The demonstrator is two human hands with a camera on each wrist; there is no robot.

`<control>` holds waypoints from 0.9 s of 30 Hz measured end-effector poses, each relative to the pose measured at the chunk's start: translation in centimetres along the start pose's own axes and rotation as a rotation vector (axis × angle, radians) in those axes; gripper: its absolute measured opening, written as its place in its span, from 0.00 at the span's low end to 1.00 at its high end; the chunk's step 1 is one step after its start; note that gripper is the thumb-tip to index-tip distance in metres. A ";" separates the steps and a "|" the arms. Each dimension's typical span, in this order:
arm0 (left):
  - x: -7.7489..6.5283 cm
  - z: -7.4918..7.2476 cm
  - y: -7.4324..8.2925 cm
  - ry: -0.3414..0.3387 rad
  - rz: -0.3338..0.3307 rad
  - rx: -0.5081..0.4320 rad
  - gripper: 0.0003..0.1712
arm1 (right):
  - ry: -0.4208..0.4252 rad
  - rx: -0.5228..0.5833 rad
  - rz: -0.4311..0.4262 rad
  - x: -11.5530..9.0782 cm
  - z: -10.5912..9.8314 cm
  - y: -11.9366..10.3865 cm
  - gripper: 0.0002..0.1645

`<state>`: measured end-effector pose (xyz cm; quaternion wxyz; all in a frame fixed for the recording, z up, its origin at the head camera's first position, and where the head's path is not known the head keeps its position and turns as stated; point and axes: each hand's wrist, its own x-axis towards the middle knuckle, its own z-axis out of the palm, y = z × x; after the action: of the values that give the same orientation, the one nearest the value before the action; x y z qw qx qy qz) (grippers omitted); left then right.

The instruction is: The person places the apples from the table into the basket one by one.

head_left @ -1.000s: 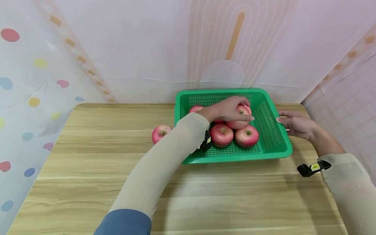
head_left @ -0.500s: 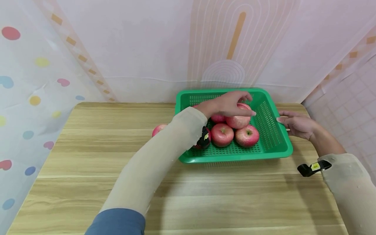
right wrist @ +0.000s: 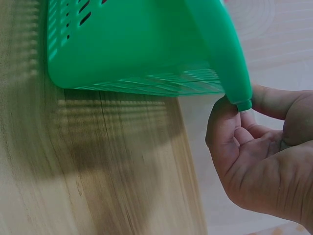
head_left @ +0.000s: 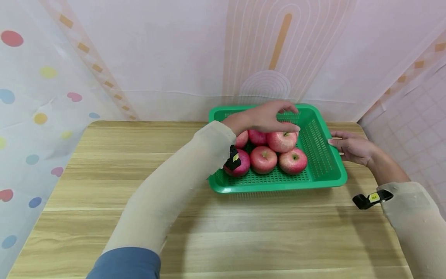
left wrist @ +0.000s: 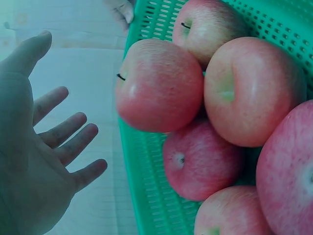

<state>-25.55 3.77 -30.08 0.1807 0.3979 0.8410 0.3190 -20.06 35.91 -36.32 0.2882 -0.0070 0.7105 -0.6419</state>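
My left hand (head_left: 267, 117) hovers over the back of a green plastic basket (head_left: 278, 188), fingers spread and nothing in them. Just beneath it is a pinkish apple (head_left: 280, 142), sitting higher than the others; in the left wrist view this apple (left wrist: 159, 85) is apart from the fingers. Red apples, among them a front apple (head_left: 263, 159) and a right-hand apple (head_left: 293, 161), lie around it in the basket. My right hand (head_left: 355, 149) holds the basket's right rim, thumb on the rim and fingers curled below, as the right wrist view shows.
The basket stands on a wood-grain table (head_left: 265, 236), close to a patterned wall covering (head_left: 167, 58) behind it. Dotted covering (head_left: 38, 155) hangs at the left. A black wrist camera (head_left: 371, 199) is strapped to the right sleeve; my left forearm crosses the table's middle.
My left hand has let go of the upper apple and risen slightly back and left, its fingers opening. The forearm now hides the apple left of the basket. The right hand has stayed put.
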 end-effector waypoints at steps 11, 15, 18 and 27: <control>-1.4 -1.8 0.4 0.037 0.048 0.027 0.32 | 0.002 0.005 -0.001 -0.2 0.0 0.1 0.15; -2.2 -2.3 -0.1 0.055 0.059 0.012 0.31 | 0.002 0.012 0.004 -0.2 0.2 0.2 0.15; -2.8 -2.5 -0.7 0.073 0.089 0.011 0.29 | -0.001 0.007 0.004 -0.1 0.3 0.3 0.14; -4.4 -3.7 -1.9 0.103 0.081 0.021 0.30 | 0.003 -0.028 0.001 0.1 0.3 0.0 0.14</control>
<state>-25.97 -2.10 -28.44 0.1200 0.4164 0.8357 0.3373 -19.99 35.61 -36.37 0.2873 -0.0096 0.7198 -0.6319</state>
